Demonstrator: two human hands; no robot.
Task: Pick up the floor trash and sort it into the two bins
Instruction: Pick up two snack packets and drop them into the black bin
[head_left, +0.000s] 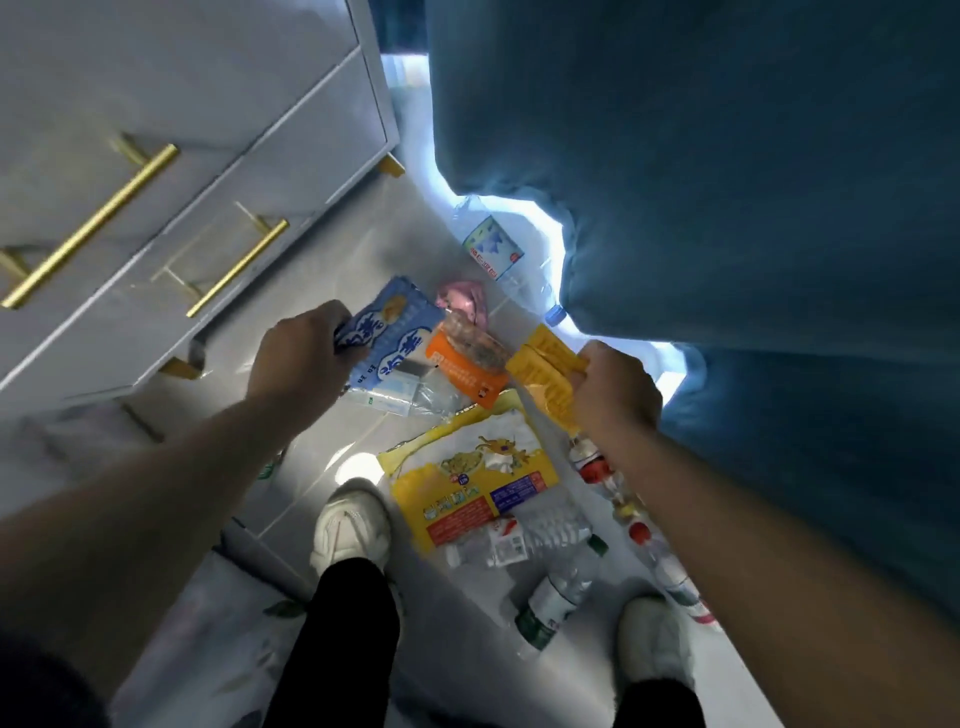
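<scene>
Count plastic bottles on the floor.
5: blue-capped bottle by the curtain, crushed bottle below the large yellow wrapper, green-label bottle between the shoes, two red-label bottles along the right forearm. More may be hidden.

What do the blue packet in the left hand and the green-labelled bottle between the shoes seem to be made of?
Blue packet: probably thin glossy plastic film; it creases where the left hand grips it. Green-labelled bottle: likely clear plastic; the floor shows through its wall.

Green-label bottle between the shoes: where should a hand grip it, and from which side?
Grip the bottle round its labelled middle, from above, fingers across its width: it lies on its side on the floor, slanted, and both long flanks look clear of other trash.
</scene>
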